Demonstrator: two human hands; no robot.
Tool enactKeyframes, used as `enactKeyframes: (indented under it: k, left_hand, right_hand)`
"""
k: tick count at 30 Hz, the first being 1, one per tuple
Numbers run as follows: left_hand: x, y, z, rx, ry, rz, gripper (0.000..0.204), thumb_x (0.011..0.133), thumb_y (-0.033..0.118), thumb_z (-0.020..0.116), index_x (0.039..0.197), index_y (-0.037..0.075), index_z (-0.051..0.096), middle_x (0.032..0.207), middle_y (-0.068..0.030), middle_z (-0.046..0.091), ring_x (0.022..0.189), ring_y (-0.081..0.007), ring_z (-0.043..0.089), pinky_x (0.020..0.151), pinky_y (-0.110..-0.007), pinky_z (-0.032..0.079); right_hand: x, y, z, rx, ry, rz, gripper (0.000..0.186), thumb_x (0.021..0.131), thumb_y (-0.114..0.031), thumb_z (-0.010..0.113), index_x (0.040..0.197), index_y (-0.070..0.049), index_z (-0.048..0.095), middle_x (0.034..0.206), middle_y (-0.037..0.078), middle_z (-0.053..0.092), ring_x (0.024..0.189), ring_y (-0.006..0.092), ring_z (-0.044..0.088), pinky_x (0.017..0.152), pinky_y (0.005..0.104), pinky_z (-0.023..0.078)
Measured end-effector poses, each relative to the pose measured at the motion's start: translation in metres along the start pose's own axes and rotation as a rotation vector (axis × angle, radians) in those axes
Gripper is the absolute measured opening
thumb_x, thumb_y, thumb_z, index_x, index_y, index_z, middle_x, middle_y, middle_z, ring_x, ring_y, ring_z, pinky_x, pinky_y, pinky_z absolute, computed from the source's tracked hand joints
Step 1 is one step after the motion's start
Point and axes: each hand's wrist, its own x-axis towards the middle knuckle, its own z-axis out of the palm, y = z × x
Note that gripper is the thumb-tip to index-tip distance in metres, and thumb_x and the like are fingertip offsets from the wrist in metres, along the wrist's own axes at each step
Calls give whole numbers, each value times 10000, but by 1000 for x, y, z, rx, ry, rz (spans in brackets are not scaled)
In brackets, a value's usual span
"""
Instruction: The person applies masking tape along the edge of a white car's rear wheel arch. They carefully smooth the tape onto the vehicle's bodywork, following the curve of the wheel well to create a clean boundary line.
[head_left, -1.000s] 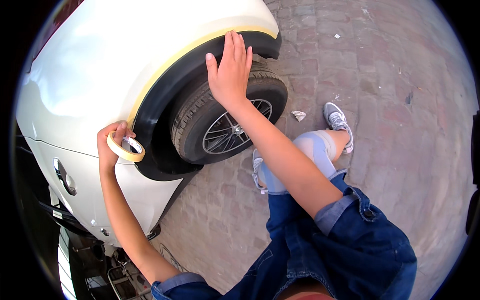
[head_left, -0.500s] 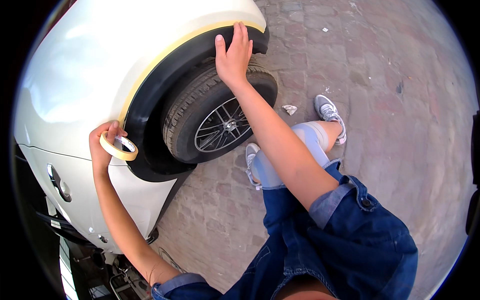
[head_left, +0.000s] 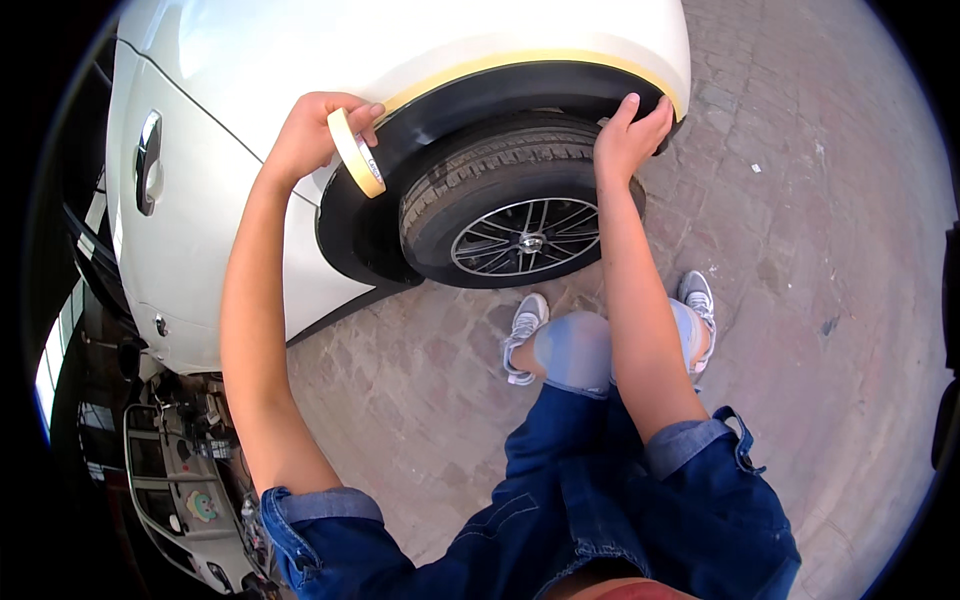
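Observation:
My left hand (head_left: pixel 312 132) has its fingers closed through a roll of pale yellow masking tape (head_left: pixel 357 160), with the fingertips at the rear part of a white car's wheel arch. From there a yellow tape strip (head_left: pixel 520 57) follows the white bodywork just above the black arch trim (head_left: pixel 470 93), running to the arch's right end. At that end my right hand (head_left: pixel 628 148) lies with fingers extended and thumb apart, fingertips against the trim beside the strip. It holds nothing that I can see. Below the arch sits the wheel (head_left: pixel 531 243), partly covered by my right forearm.
The car's door handle (head_left: pixel 148 163) is on the left. Another light-coloured vehicle (head_left: pixel 185 500) stands at the lower left. My shoes (head_left: pixel 525 335) are on the stone paving (head_left: pixel 780 250) near the wheel. A small white scrap (head_left: pixel 756 169) lies to the right.
The view has turned, so the car and wheel appear farther right and more level. My right hand has shifted toward the arch's right end. My left hand keeps the tape roll near the strip's rear end.

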Motion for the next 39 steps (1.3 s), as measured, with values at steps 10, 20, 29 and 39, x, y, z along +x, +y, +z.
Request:
enactKeyframes:
  k: [10, 20, 29, 39]
  left_hand:
    - [-15, 4, 8, 8, 45, 197, 406, 990, 415, 681, 767, 89, 776, 652, 15, 668, 522, -83, 545, 482, -246, 419]
    - [-17, -13, 1, -127, 41, 311, 441, 987, 412, 688, 774, 34, 765, 708, -42, 724, 650, -117, 664, 651, -272, 526]
    - [-44, -27, -10, -317, -77, 373, 354, 1022, 362, 629, 967, 39, 764, 802, -36, 703, 418, -38, 440, 409, -189, 356]
    - [-41, -59, -4, -182, 8, 470, 359, 1014, 359, 639, 936, 31, 765, 870, -57, 746, 821, -166, 701, 784, -298, 565]
  right_hand:
    - [-82, -94, 13, -101, -453, -841, 709, 938, -286, 694, 1549, -48, 424, 1619, 181, 361, 1526, 385, 284, 1225, 578, 210]
    - [-99, -97, 22, -164, -469, -979, 666, 874, -296, 772, 1496, -250, 538, 1549, 130, 394, 1491, 366, 305, 1204, 584, 267]
    - [-102, -96, 25, -156, -472, -947, 708, 872, -322, 785, 1519, -255, 506, 1565, 154, 350, 1504, 393, 270, 1199, 621, 236]
    - [-102, -93, 27, -128, -441, -968, 711, 862, -327, 782, 1515, -242, 514, 1557, 169, 351, 1491, 415, 288, 1187, 634, 239]
